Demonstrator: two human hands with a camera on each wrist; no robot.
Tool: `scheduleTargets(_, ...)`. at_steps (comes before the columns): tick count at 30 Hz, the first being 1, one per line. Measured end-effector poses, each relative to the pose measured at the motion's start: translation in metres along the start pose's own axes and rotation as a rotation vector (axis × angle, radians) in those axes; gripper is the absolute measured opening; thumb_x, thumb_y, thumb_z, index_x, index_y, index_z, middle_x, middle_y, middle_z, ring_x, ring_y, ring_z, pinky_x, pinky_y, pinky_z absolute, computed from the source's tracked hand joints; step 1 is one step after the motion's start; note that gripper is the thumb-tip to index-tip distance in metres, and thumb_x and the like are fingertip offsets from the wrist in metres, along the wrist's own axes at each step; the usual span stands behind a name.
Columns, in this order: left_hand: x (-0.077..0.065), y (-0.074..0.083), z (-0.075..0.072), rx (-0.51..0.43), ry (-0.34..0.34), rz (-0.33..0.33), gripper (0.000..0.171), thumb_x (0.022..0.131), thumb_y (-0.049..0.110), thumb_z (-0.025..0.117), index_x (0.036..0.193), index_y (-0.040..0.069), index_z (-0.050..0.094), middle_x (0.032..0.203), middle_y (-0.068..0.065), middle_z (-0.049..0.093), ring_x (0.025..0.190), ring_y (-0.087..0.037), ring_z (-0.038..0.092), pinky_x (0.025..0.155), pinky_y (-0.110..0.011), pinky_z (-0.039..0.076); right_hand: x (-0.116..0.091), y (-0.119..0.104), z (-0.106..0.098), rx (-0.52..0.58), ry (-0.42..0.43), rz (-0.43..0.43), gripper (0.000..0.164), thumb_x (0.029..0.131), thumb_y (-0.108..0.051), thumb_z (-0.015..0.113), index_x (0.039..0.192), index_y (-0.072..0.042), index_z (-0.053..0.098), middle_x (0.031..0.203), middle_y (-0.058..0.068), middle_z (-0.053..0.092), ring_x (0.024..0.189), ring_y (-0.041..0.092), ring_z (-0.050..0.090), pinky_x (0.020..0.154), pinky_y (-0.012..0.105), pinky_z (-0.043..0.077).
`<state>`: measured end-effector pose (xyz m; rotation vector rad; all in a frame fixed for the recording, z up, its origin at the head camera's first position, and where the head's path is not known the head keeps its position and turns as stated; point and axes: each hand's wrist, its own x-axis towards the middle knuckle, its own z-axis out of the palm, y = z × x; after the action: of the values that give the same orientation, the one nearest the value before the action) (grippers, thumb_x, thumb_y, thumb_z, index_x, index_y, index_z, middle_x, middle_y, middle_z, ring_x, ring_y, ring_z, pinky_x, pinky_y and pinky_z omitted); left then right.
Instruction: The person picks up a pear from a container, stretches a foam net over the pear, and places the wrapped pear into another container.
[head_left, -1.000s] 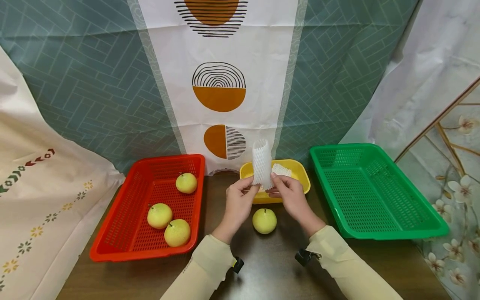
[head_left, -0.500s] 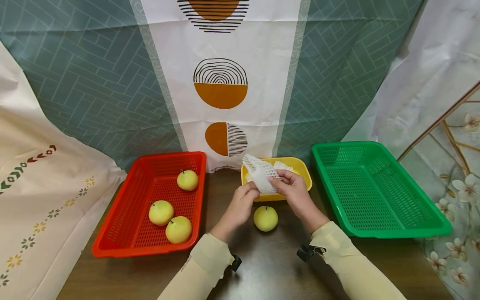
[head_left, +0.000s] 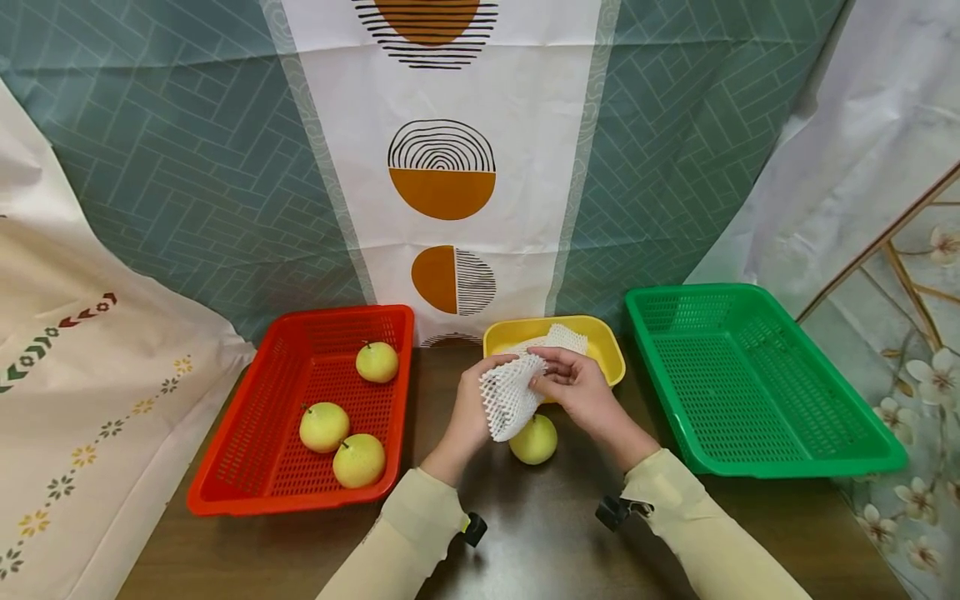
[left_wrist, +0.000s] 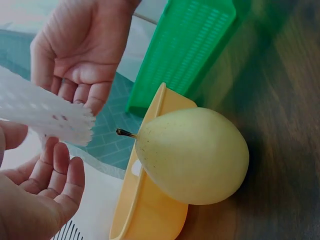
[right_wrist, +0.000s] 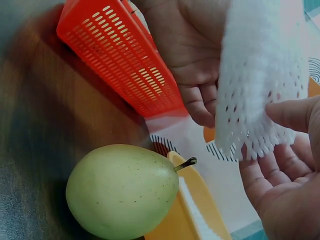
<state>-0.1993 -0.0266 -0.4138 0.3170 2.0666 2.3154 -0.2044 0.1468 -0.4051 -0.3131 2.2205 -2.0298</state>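
A white foam net sleeve is held between both hands above the table, its near open end hanging down toward the person. My left hand pinches one side of it, partly covered by the mesh in the head view. On the other side, my right hand grips it, thumb on the outside and fingers beneath. A yellow-green pear stands stem up on the table just below, its upper left overlapped by the sleeve. Behind the hands is a yellow basket with more white foam sleeves in it.
At the left, a red plastic basket contains three pears. A green plastic basket stands at the right. A patterned cloth hangs behind the dark wooden table.
The foam sleeve went from standing upright to tipped down toward the person, now overlapping the pear. Both hands have turned with it, while pear and baskets stayed in place.
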Motion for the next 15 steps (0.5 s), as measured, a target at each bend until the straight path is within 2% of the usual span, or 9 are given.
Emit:
scheduleTargets(2,-0.001,0.001,0.0,0.009,0.002,-0.019,0.027,0.088,0.0,0.057,0.114,-0.007,0.061,0.108,-0.018,0.066,0.088,-0.007,0.063,0.076,-0.024,0.054,-0.001,0.0,-0.002,0.02,0.0,0.023,0.048,0.081,-0.014,0.072,0.126,-0.01,0.057,0.104,0.012,0.065,0.083,0.016,0.065,0.075,0.027,0.056)
scheduleTargets(5,-0.002,0.004,0.001,-0.045,-0.002,-0.062,0.024,0.086,-0.001,0.059,0.107,-0.012,0.063,0.093,-0.011,0.07,0.079,-0.008,0.064,0.071,-0.025,0.055,-0.003,0.001,-0.005,0.053,0.0,0.086,0.05,0.079,-0.015,0.074,0.125,-0.011,0.056,0.094,0.008,0.065,0.077,0.016,0.063,0.072,0.028,0.056)
scheduleTargets(8,-0.004,0.01,0.002,-0.104,-0.013,-0.086,0.018,0.086,-0.003,0.058,0.099,-0.014,0.064,0.079,-0.001,0.067,0.071,-0.007,0.062,0.067,-0.023,0.054,-0.004,0.002,-0.008,0.057,-0.026,0.147,0.05,0.079,-0.02,0.074,0.124,-0.009,0.056,0.092,0.006,0.067,0.078,0.018,0.063,0.072,0.029,0.056)
scheduleTargets(10,-0.007,0.017,0.003,-0.16,-0.018,-0.101,0.014,0.087,-0.005,0.053,0.093,-0.013,0.062,0.075,0.001,0.064,0.07,-0.007,0.061,0.066,-0.022,0.053,-0.005,0.003,-0.01,0.053,-0.061,0.184,0.047,0.08,-0.024,0.074,0.12,-0.005,0.058,0.094,0.005,0.069,0.081,0.018,0.065,0.073,0.031,0.056)
scheduleTargets(13,-0.01,0.024,0.004,-0.162,-0.024,-0.103,0.011,0.088,-0.005,0.052,0.093,-0.009,0.061,0.076,0.004,0.063,0.071,-0.005,0.059,0.067,-0.021,0.052,-0.007,0.005,-0.011,0.045,-0.109,0.211,0.043,0.082,-0.028,0.072,0.111,0.001,0.062,0.096,0.005,0.07,0.084,0.019,0.066,0.076,0.034,0.056)
scheduleTargets(15,-0.01,0.023,0.003,-0.15,-0.022,-0.108,0.013,0.088,-0.002,0.053,0.097,-0.007,0.062,0.079,0.005,0.064,0.074,-0.005,0.06,0.068,-0.021,0.052,-0.008,0.007,-0.012,0.049,-0.122,0.219,0.04,0.082,-0.028,0.071,0.106,0.003,0.063,0.094,0.005,0.069,0.083,0.019,0.066,0.078,0.037,0.056)
